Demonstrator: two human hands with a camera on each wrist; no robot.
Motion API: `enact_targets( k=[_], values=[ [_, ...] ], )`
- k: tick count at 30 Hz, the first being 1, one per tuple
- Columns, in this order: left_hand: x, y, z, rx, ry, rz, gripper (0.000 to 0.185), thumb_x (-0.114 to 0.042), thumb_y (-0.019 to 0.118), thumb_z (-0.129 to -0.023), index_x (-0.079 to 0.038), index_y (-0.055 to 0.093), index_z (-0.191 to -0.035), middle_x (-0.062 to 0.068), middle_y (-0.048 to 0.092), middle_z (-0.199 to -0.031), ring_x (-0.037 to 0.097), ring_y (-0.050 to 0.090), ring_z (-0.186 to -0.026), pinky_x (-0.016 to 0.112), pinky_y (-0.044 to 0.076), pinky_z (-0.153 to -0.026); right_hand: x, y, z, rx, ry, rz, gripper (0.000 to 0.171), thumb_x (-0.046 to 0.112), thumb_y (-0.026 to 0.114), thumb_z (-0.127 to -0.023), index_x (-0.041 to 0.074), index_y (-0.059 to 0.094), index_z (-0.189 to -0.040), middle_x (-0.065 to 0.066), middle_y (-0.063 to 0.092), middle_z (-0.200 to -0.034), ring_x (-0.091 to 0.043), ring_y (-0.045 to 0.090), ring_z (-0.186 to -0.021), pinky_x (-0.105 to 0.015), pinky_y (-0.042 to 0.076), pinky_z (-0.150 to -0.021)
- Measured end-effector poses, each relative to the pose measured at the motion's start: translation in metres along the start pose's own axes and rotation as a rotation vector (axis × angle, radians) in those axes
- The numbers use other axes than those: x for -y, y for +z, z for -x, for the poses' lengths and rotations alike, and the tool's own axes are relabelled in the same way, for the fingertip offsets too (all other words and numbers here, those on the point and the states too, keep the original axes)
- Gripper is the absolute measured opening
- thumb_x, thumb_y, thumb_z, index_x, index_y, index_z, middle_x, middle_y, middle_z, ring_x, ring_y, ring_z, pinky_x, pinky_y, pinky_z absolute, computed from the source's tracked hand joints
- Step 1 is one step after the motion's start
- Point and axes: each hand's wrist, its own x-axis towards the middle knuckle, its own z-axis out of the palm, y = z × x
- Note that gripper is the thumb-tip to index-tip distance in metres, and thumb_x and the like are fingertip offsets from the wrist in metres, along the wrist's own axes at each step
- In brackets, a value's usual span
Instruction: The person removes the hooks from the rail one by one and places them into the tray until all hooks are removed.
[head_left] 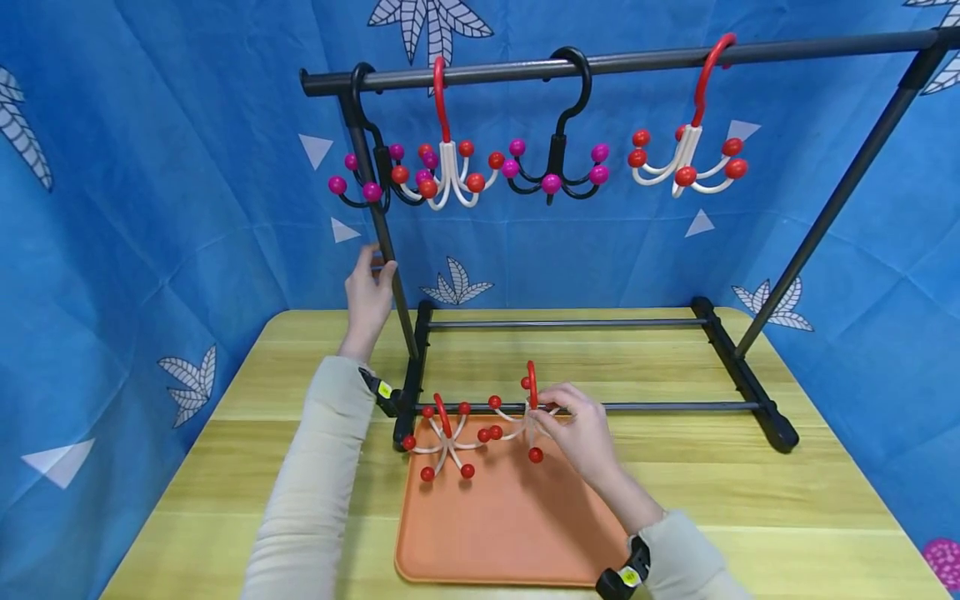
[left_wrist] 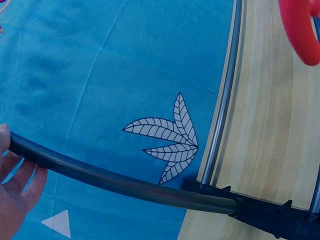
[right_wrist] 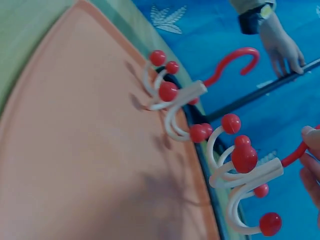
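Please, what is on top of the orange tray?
One red-hooked hanger rests at the tray's far left; the right hand holds another hanger over the tray. In the head view, the wristband hides the near right corner, so what lies there cannot be seen.

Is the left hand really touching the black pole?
Touching. The left wrist view shows the left hand with its fingers and thumb on the black pole.
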Motion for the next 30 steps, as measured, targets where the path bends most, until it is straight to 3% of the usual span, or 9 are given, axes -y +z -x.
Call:
enact_targets(
  k=[11,15,19,25,30],
  values=[
    [0.001,-0.001,0.0,-0.014,0.002,0.007,0.03,-0.021,0.048,-0.095,-0.011,0.048,-0.123,0.015,0.059,-0.108,0.028,0.059,-0.096,0.042,0.048,-0.08,0.003,0.026,0.014,0.099,0.024,-0.02,0.013,0.005,0.076,-0.071,0.009,0.07,-0.082,0.0,0.066,-0.085,-0.017,0.063,-0.072,-0.027,0.051,-0.058],
    [0.0,0.0,0.0,-0.005,-0.003,0.0,0.029,-0.021,0.048,-0.095,-0.01,0.049,-0.122,0.015,0.059,-0.108,0.027,0.058,-0.095,0.041,0.048,-0.078,0.002,0.034,0.02,0.103,0.033,-0.048,0.013,0.004,0.076,-0.071,0.01,0.069,-0.081,0.001,0.066,-0.084,-0.014,0.061,-0.066,-0.024,0.051,-0.055],
    [0.0,0.001,0.0,-0.007,0.008,-0.009,0.03,-0.022,0.048,-0.094,-0.01,0.048,-0.122,0.015,0.059,-0.108,0.028,0.058,-0.094,0.041,0.048,-0.079,0.001,0.04,0.025,0.112,0.042,-0.097,0.013,0.005,0.075,-0.071,0.01,0.07,-0.081,0.0,0.065,-0.085,-0.019,0.064,-0.07,-0.02,0.051,-0.057],
    [0.0,0.001,-0.001,-0.005,0.022,0.0,0.032,-0.022,0.048,-0.094,-0.008,0.048,-0.123,0.017,0.059,-0.109,0.029,0.059,-0.095,0.042,0.048,-0.081,0.001,0.043,0.028,0.125,0.052,-0.134,0.015,0.002,0.074,-0.072,0.008,0.069,-0.085,-0.003,0.065,-0.086,-0.024,0.064,-0.076,-0.026,0.053,-0.057],
    [0.001,0.0,0.001,-0.011,0.019,0.004,0.032,-0.021,0.049,-0.094,-0.007,0.048,-0.122,0.018,0.059,-0.108,0.03,0.059,-0.095,0.042,0.048,-0.081,0.001,0.033,0.022,0.143,0.094,-0.065,0.022,-0.001,0.071,-0.075,0.011,0.069,-0.093,0.001,0.066,-0.09,-0.017,0.061,-0.076,-0.023,0.049,-0.057]
  ],
)
